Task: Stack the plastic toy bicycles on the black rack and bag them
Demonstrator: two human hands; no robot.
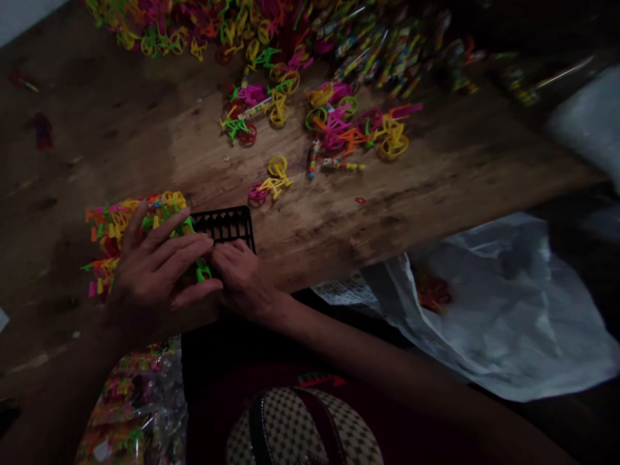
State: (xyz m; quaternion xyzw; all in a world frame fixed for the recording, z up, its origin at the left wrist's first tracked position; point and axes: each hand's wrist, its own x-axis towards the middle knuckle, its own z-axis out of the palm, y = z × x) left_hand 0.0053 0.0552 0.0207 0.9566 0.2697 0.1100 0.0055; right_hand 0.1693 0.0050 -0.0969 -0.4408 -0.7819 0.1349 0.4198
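Observation:
A black slotted plastic rack [223, 223] lies near the table's front edge. Its left part is covered by rows of small plastic toy bicycles [104, 231] in yellow, green, orange and pink. My left hand [155, 268] lies over these bicycles with its fingers stretched out and apart. Against its fingertips, my right hand [245, 274] is at the rack's near side with bent fingers. What its fingertips hold, if anything, is hidden. A green toy bicycle [203, 271] shows between the two hands.
A loose yellow and pink toy bicycle [275, 186] lies on the wooden table [188, 142]. Behind are piled bicycles [242, 22] and candy-filled tubes [387, 55]. A white plastic bag [504, 310] hangs below the right edge. Packed toys in clear plastic [140, 400] stand below left.

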